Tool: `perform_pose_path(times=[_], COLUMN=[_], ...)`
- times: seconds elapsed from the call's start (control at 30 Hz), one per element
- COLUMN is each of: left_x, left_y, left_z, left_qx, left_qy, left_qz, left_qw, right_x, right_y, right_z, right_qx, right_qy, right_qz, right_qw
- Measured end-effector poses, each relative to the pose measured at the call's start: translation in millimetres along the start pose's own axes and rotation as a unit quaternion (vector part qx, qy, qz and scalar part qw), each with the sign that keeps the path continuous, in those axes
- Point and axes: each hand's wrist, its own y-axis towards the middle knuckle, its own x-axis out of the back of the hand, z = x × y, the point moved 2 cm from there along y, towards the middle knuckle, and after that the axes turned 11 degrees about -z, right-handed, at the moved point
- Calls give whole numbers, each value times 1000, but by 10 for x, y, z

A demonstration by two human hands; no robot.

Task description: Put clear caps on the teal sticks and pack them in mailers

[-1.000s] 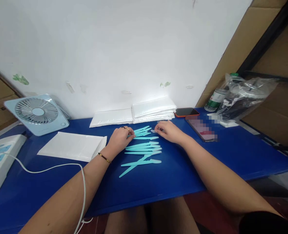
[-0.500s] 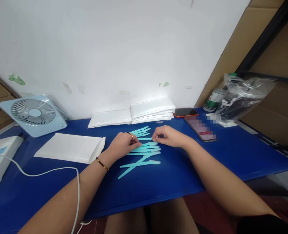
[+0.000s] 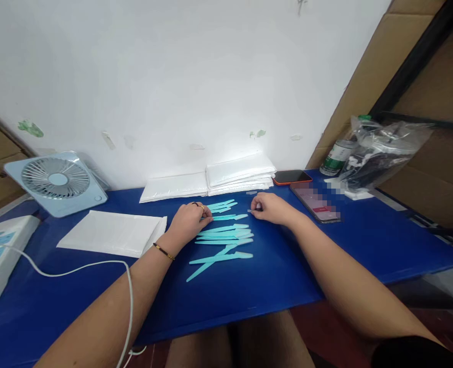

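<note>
Several turquoise eyebrow razors (image 3: 222, 235) lie roughly side by side on the blue table, and the two nearest me cross each other. My left hand (image 3: 190, 221) is closed on the handle end of one eyebrow razor (image 3: 230, 217), its blade end pointing right. Behind that razor, a few more (image 3: 222, 205) overlap in a small bunch. To the right, my right hand (image 3: 270, 208) pinches a small clear blade cap (image 3: 251, 210), apart from the razor's tip. Another clear cap (image 3: 251, 192) lies behind it on the table.
White padded envelopes (image 3: 240, 171) are stacked against the wall, and a single envelope (image 3: 109, 232) lies left. Further left are a blue fan (image 3: 58, 179) and a power strip (image 3: 9, 255) with a white cable. Phones (image 3: 316, 203), a bottle (image 3: 337, 157) and a plastic bag (image 3: 383, 153) stand right.
My right hand has moved right and slightly back, away from the razor, with the small clear cap now showing in its fingers. My left hand has shifted left and back along the razors.
</note>
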Motion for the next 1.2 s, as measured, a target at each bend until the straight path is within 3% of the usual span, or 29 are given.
perform_pose_path(times=[0.2,0.53,0.7,0.8,0.93,1.2], left_x=[-22,7,0,-4,-4,-5], left_y=[-44,-47,-52,-53,-47,-45], left_z=[3,-40,-31,-30,-44,-101], left_qx=[25,23,26,27,27,26], left_qy=[-63,-76,-76,-82,-91,-117], left_qz=[12,5,0,0,-1,2], left_qw=[998,997,997,996,995,993], right_x=[15,30,68,79,36,-60], right_y=[-50,-54,-58,-51,-50,-38], right_z=[32,12,22,60,125,244], right_qx=[-41,-57,-60,-85,-71,-45], right_qy=[118,121,124,200,291,258], right_qz=[98,121,104,60,64,47], right_qw=[987,984,985,974,952,964])
